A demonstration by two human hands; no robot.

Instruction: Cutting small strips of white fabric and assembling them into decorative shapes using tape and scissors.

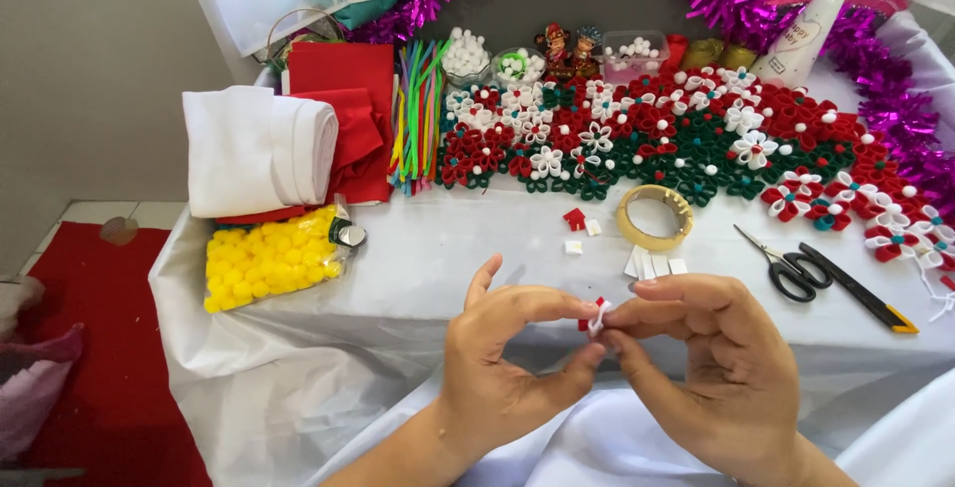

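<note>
Felt petal (595, 317) pinched by both hands (607, 348), white-draped table (448, 268), red floor mat (109, 368), grey wall (90, 69)

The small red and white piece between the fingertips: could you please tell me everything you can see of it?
The small red and white piece is tiny and looks like folded felt or fabric: a white looped part in front, red showing behind and at its left edge. It is held above the white cloth-covered table, not resting on it. The left hand and the right hand both pinch it between thumb and fingertips, which hide much of it. Its exact shape cannot be made out.
</note>
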